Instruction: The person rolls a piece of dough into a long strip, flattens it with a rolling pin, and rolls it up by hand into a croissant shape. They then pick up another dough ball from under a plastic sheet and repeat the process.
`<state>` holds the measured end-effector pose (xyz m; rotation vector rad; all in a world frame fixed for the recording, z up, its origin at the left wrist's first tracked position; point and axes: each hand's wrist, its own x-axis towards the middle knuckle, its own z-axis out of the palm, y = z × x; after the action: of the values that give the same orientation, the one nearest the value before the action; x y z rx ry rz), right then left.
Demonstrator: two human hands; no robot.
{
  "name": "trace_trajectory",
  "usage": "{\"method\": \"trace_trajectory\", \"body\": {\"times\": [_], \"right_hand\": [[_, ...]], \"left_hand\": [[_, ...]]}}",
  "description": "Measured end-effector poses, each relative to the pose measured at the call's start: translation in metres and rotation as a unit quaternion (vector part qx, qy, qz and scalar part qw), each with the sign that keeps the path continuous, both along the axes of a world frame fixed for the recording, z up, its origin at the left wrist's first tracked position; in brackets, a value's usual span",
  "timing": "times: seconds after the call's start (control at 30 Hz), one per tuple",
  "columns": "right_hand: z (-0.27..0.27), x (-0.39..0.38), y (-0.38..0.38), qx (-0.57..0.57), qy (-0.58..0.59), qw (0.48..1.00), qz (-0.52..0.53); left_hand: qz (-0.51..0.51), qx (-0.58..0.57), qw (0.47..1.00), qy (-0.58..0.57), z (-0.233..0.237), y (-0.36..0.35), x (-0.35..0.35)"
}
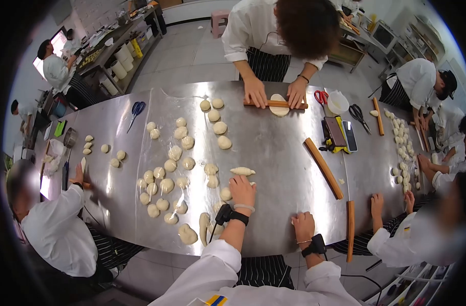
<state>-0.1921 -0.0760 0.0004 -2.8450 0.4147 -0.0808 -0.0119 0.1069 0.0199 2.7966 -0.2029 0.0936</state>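
My left hand (pixel 242 191) reaches over the steel table, its fingers curved over a rolled dough piece (pixel 252 183) that shows only at one end. Just beyond the fingertips lies a ridged, tapered dough roll (pixel 242 171). A round dough ball (pixel 225 194) sits to the left of this hand, and a long dough strip (pixel 204 228) lies nearer the table's edge. My right hand (pixel 303 225) rests near the front edge with fingers curled in and nothing visible in them. A wooden rolling pin (pixel 323 168) lies beyond it.
Plastic film (pixel 159 137) covers many dough balls at left. Across the table, a person rolls a flat dough piece (pixel 279 105) under a rolling pin (pixel 258 104). Red scissors (pixel 321 97), a white bowl (pixel 338 102) and another rolling pin (pixel 351 229) lie at right. Co-workers stand at both sides.
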Motion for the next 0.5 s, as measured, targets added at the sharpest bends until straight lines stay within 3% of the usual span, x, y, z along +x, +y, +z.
{"method": "trace_trajectory", "body": {"times": [0.1,0.17,0.27,0.33,0.4,0.47,0.5], "right_hand": [[0.007,-0.020,-0.010,0.020,-0.027,0.999,-0.013],[0.006,-0.020,-0.017,0.050,-0.064,0.996,-0.033],[0.019,0.008,-0.017,0.141,-0.128,0.978,-0.080],[0.028,0.031,-0.007,0.093,-0.204,0.974,-0.016],[0.006,0.035,-0.013,0.063,-0.195,0.978,0.045],[-0.012,0.020,-0.020,0.004,-0.200,0.954,0.223],[-0.022,0.005,-0.021,0.011,-0.204,0.946,0.251]], "left_hand": [[-0.057,0.029,0.994,-0.090,-0.041,-0.008,0.000],[-0.111,-0.079,0.990,-0.023,-0.022,-0.016,-0.030],[-0.151,-0.064,0.980,-0.113,-0.021,-0.034,-0.083],[-0.163,-0.115,0.977,-0.070,-0.032,-0.040,-0.115],[-0.132,-0.108,0.982,-0.085,-0.029,-0.034,-0.125],[-0.103,-0.102,0.985,-0.096,-0.028,-0.024,-0.142],[-0.123,-0.114,0.983,-0.076,-0.029,-0.019,-0.152]]}}
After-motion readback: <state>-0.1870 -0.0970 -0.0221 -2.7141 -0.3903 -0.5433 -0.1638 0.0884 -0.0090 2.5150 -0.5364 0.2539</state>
